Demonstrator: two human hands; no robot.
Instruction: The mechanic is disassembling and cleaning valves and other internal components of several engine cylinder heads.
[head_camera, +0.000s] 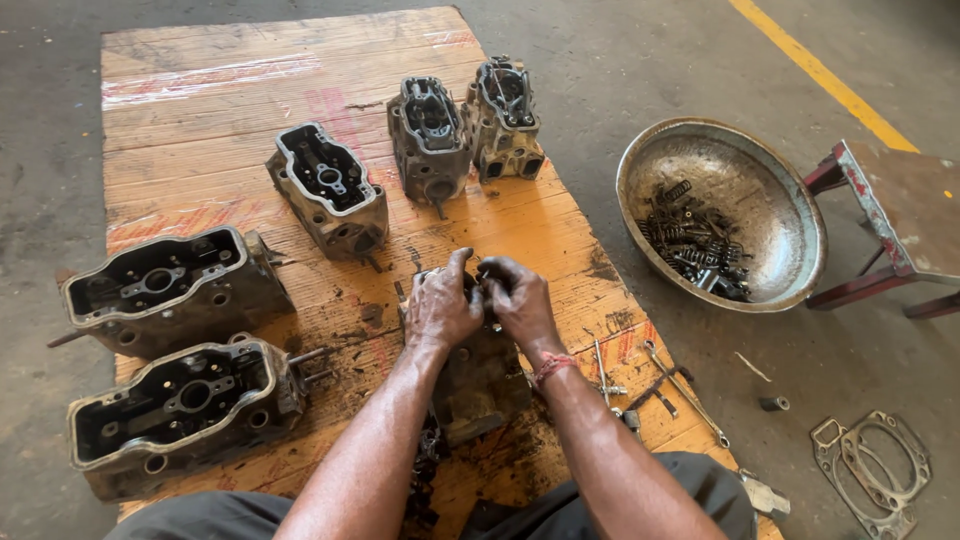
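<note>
Both my hands rest on top of a greasy metal cylinder head (482, 385) that sits on the wooden board (230, 110) in front of me. My left hand (440, 305) presses down on its upper end, thumb raised. My right hand (518, 298) grips a small dark part at the same spot, fingers curled around it; the part itself is mostly hidden. A red thread is tied around my right wrist. Oily black debris lies around the head.
Several more cylinder heads (330, 190) stand on the board, two at the left (175, 400), others at the back (432, 135). A metal basin (700, 160) with valve springs sits right. Wrenches (685, 385), gaskets (870, 470) and a red-legged stool (900, 215) lie nearby.
</note>
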